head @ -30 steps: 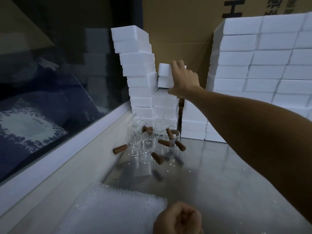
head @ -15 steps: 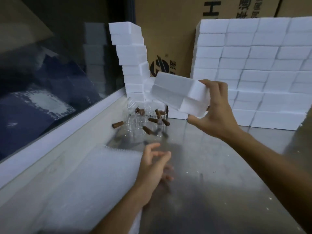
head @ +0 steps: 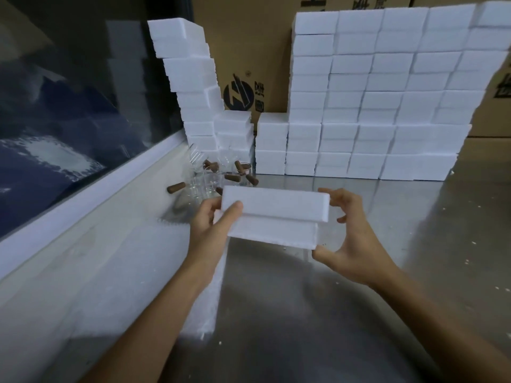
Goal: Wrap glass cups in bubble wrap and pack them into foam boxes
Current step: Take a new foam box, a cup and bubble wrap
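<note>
Head view: left grip point(head: 211, 222) and right grip point(head: 345, 239) clasp foam box point(head: 273, 217) ends above bare table point(head: 387, 272).

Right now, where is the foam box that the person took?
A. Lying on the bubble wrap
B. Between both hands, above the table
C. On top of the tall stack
B: the left hand and right hand hold the foam box at its two ends, above the table.
</note>
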### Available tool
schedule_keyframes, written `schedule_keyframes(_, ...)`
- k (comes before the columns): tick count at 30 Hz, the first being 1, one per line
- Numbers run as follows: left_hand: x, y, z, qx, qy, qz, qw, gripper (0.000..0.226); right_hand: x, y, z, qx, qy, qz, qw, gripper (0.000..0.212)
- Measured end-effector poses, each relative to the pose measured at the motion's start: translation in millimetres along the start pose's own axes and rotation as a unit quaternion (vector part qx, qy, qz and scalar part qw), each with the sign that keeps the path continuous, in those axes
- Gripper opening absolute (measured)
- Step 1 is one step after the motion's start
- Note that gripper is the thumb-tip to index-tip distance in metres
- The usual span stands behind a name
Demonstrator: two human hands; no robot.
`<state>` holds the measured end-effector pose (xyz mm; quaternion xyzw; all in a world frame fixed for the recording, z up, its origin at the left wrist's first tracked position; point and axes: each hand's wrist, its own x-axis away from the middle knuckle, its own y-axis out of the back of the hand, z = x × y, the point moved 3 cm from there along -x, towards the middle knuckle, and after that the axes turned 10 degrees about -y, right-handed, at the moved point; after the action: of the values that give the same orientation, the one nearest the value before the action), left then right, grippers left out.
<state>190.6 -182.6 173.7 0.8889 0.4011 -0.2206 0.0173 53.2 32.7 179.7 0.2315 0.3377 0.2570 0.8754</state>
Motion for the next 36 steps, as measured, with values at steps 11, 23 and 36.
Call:
schedule_keyframes(11,6,1,17,-0.119,-0.009,-0.038,0.992,0.032,14,-21,-24,-0.04,-0.073,0.041,0.996,0.099)
schedule_keyframes(23,6,2,13,-0.187,0.048,0.003,0.981,0.028,9,-18,-5,-0.221,-0.181,0.169,0.943,0.073)
schedule_keyframes(36,9,0,15,-0.317,-0.006,0.058,0.947,0.024,6,-25,-23,-0.085,-0.282,0.038,0.955,0.036)
